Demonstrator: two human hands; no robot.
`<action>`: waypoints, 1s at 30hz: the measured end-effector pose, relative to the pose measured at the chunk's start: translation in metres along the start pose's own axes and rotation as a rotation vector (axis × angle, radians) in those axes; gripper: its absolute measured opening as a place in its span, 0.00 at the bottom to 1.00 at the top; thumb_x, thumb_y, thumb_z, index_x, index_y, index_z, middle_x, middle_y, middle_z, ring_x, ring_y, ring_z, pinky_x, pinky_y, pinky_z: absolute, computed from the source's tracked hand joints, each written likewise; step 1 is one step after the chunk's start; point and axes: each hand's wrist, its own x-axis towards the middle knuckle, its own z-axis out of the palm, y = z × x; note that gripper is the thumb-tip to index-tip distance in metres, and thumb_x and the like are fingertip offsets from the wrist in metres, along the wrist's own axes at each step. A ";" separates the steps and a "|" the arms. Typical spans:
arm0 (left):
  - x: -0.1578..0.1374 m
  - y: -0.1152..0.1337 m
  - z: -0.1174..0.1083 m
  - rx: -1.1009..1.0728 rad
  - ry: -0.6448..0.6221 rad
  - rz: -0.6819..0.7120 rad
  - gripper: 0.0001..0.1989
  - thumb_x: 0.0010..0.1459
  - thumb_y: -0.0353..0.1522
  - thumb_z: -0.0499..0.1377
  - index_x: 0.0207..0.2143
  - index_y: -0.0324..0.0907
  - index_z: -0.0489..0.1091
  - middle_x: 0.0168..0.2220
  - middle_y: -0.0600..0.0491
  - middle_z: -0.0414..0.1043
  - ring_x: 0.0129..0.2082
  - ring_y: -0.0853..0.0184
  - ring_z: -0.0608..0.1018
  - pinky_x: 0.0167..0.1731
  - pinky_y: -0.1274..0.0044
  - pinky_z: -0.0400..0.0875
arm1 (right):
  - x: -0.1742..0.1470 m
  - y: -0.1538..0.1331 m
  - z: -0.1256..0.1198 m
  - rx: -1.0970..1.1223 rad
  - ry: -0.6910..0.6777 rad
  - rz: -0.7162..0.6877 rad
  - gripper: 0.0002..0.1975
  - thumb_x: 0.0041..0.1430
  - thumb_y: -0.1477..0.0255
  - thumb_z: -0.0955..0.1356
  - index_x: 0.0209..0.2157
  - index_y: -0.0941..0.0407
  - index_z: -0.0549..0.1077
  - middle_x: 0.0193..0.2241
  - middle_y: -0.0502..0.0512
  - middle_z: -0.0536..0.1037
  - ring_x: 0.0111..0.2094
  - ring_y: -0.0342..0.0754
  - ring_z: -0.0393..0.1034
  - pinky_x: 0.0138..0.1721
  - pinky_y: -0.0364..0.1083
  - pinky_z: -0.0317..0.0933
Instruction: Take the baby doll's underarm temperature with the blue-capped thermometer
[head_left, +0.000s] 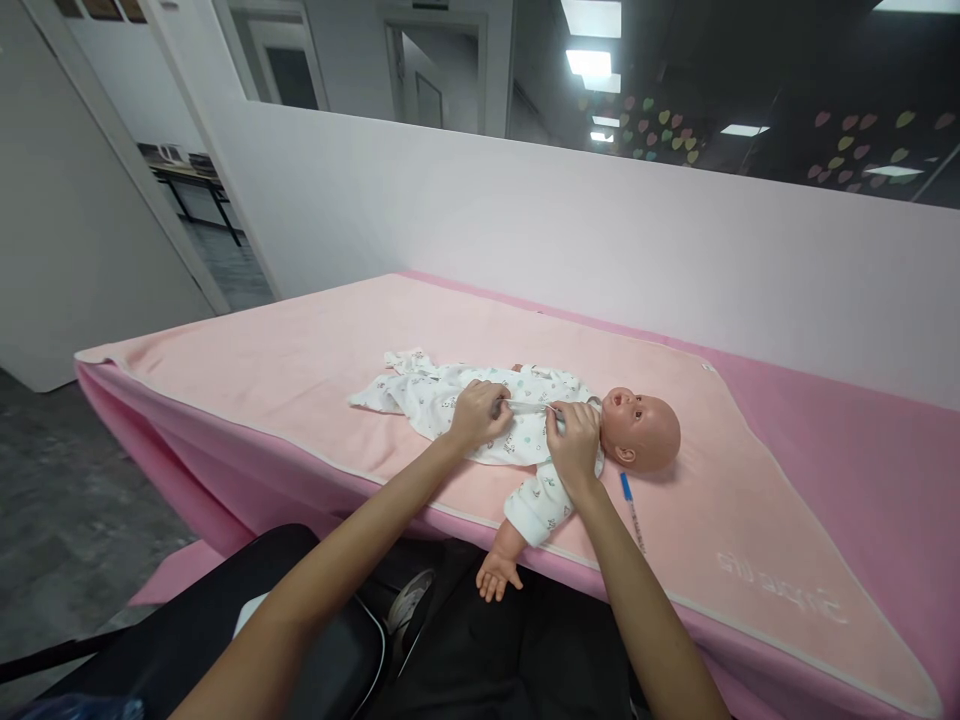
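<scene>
White-clad, the baby doll [521, 447] lies on its back on a peach blanket [300, 340]; above its torso, left hand [481, 412] and right hand [576, 437] — fingers curled nearly closed — pinch a thin pale strip [529, 406] between them.

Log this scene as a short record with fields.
Left hand: fingers curled on a thin pale strip over the outfit's front
Left hand position: nearer the legs
Right hand: fingers curled at the strip's other end, near the neck
Doll: on its back, bald head to the right
Doll's near hand: past the table edge
Surface: peach blanket
Pen: blue-capped, beside right forearm
</scene>
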 end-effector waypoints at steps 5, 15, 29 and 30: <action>-0.001 -0.002 -0.001 -0.027 -0.050 -0.026 0.08 0.50 0.27 0.45 0.25 0.41 0.62 0.20 0.54 0.64 0.22 0.68 0.65 0.30 0.73 0.60 | 0.000 0.000 -0.001 0.000 -0.011 0.003 0.08 0.59 0.73 0.61 0.29 0.56 0.70 0.25 0.53 0.72 0.31 0.48 0.63 0.37 0.46 0.54; 0.002 0.002 -0.008 -0.009 -0.163 0.070 0.08 0.46 0.34 0.51 0.29 0.41 0.64 0.20 0.54 0.63 0.23 0.66 0.65 0.30 0.72 0.59 | 0.000 -0.001 -0.001 -0.001 -0.007 0.008 0.07 0.58 0.73 0.61 0.30 0.56 0.70 0.26 0.53 0.73 0.31 0.47 0.63 0.38 0.46 0.54; 0.001 -0.002 -0.006 -0.068 -0.156 0.051 0.07 0.45 0.29 0.47 0.27 0.41 0.63 0.19 0.54 0.60 0.21 0.66 0.63 0.28 0.72 0.59 | -0.001 0.000 0.000 0.007 -0.010 0.005 0.07 0.59 0.73 0.61 0.29 0.56 0.69 0.26 0.53 0.73 0.31 0.47 0.63 0.37 0.47 0.54; 0.001 -0.001 -0.007 -0.071 -0.160 0.042 0.07 0.45 0.29 0.47 0.27 0.41 0.63 0.19 0.54 0.61 0.21 0.66 0.63 0.28 0.72 0.59 | -0.001 0.000 0.000 0.006 -0.010 0.005 0.08 0.59 0.73 0.61 0.29 0.56 0.69 0.26 0.53 0.73 0.31 0.47 0.63 0.37 0.47 0.54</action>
